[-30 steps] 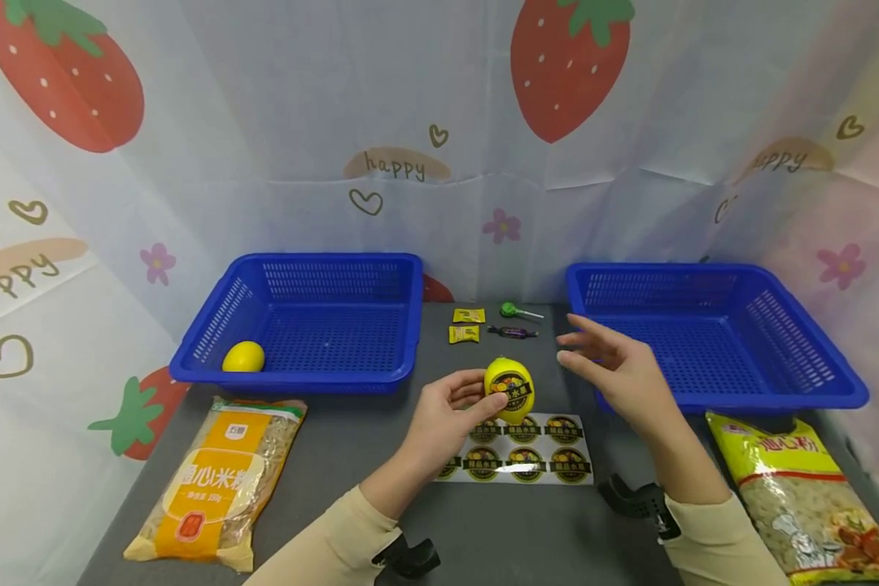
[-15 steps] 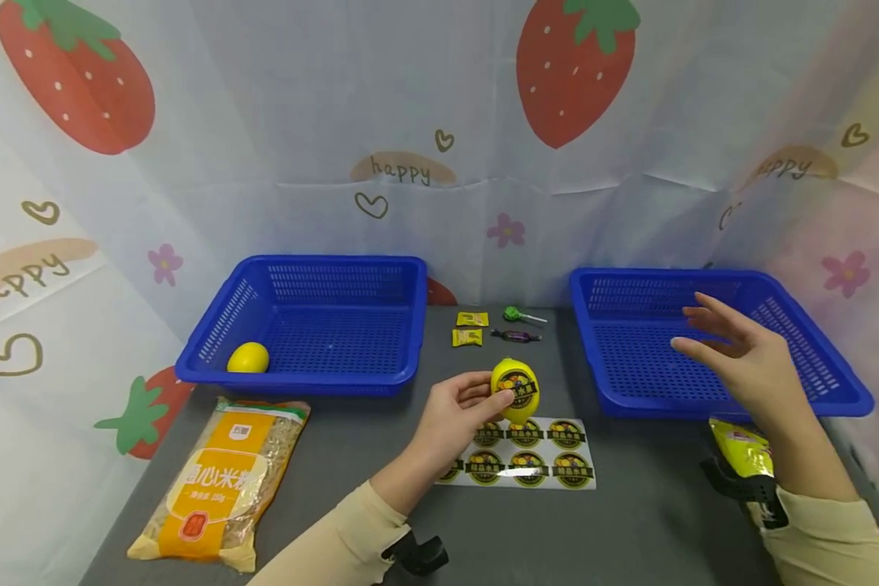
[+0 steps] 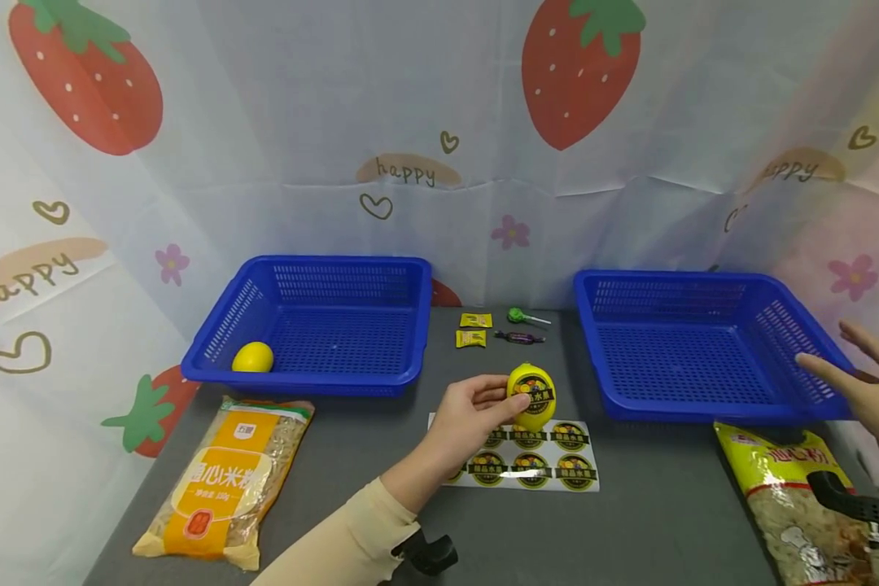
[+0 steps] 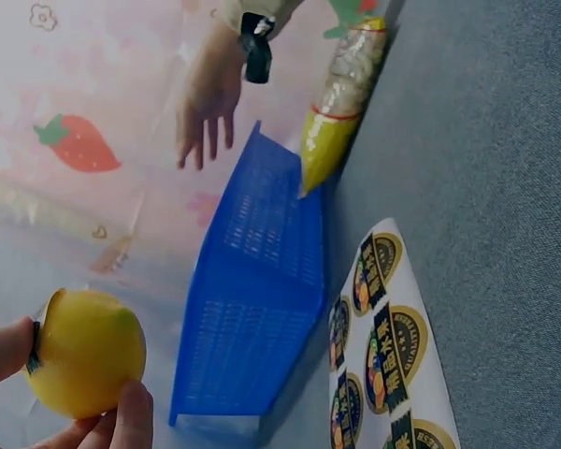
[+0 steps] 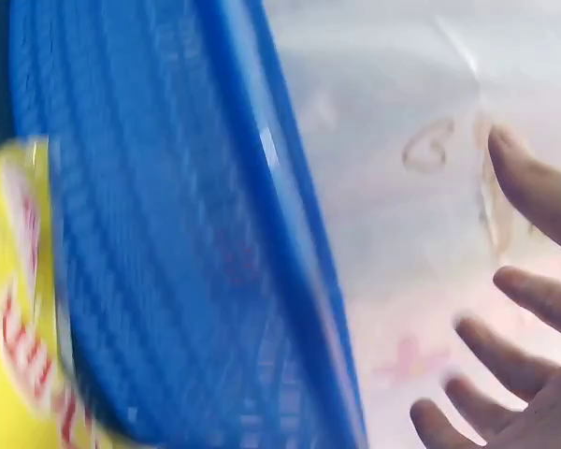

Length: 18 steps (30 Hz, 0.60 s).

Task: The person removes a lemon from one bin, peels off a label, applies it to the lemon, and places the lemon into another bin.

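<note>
My left hand (image 3: pixel 472 423) pinches a yellow lemon (image 3: pixel 538 389) above a sheet of round stickers (image 3: pixel 579 482). A black and gold label sits on the lemon's near face, with the thumb over its lower edge. In the left wrist view the lemon (image 4: pixel 93 360) is held between thumb and fingers. My right hand (image 3: pixel 875 387) hangs by the right end of the right blue basket (image 3: pixel 703 407), fingers spread and holding nothing. A second lemon (image 3: pixel 253 356) lies in the left blue basket (image 3: pixel 300 381), in its near left corner.
Two yellow wrapped candies (image 3: pixel 472 338), a purple wrapped candy (image 3: pixel 520 338) and a green lollipop (image 3: pixel 516 314) lie between the baskets. An orange pasta bag (image 3: pixel 216 488) lies front left, a yellow pasta bag (image 3: pixel 784 480) front right. A printed curtain (image 3: pixel 483 98) hangs behind.
My right hand has swung right, from near the lemon, past the right basket to its far end. The left hand still holds the lemon in about the same place.
</note>
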Tool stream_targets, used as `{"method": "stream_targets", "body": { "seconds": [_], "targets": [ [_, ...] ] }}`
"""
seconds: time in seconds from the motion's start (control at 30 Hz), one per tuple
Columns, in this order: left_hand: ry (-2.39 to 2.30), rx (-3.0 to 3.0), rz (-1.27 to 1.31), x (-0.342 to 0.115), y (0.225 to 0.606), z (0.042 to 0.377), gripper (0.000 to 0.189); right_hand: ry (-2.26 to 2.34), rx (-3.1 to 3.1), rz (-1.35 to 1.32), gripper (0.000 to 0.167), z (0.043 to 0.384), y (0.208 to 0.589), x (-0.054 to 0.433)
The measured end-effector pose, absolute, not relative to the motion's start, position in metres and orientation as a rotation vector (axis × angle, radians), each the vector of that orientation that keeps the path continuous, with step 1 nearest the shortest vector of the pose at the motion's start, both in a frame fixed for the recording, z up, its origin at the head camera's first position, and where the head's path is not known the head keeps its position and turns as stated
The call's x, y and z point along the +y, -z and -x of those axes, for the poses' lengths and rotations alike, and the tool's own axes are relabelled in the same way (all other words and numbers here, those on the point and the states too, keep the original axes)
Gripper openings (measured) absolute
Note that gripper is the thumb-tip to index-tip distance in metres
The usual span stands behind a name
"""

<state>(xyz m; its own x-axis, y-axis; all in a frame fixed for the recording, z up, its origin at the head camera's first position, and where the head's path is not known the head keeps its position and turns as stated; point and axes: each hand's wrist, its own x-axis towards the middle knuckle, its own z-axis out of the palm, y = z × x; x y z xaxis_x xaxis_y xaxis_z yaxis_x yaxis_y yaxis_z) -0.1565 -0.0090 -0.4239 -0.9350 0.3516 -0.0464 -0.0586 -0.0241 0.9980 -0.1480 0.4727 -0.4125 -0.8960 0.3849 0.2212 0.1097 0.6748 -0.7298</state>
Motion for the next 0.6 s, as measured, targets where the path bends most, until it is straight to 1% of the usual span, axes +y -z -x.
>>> {"method": "stream_targets", "body": {
  "seconds": [0.17, 0.23, 0.3, 0.37, 0.5, 0.53, 0.6],
  "targets": [
    [-2.021, 1.951, -0.259, 0.009, 0.419, 0.164, 0.048, -0.867, -2.676, 0.425, 0.104, 0.162, 0.476, 0.552],
    [-2.009, 1.951, -0.236, 0.021, 0.417, 0.17, 0.048, -0.856, -2.716, 0.431, 0.112, 0.164, 0.492, 0.565],
    [-2.006, 1.948, -0.216, 0.034, 0.413, 0.176, 0.047, -0.891, -2.753, 0.44, 0.115, 0.161, 0.488, 0.56],
    [-2.011, 1.939, -0.205, 0.046, 0.409, 0.181, 0.044, -0.914, -2.778, 0.401, 0.112, 0.154, 0.471, 0.541],
    [-2.015, 1.953, -0.186, 0.068, 0.403, 0.193, 0.041, -0.865, -2.806, 0.284, 0.096, 0.138, 0.437, 0.504],
    [-2.017, 1.96, -0.175, 0.073, 0.402, 0.196, 0.041, -0.848, -2.801, 0.265, 0.091, 0.136, 0.434, 0.499],
    [-2.026, 1.966, -0.141, 0.082, 0.402, 0.201, 0.039, -0.832, -2.806, 0.266, 0.087, 0.134, 0.43, 0.494]
  ]
}}
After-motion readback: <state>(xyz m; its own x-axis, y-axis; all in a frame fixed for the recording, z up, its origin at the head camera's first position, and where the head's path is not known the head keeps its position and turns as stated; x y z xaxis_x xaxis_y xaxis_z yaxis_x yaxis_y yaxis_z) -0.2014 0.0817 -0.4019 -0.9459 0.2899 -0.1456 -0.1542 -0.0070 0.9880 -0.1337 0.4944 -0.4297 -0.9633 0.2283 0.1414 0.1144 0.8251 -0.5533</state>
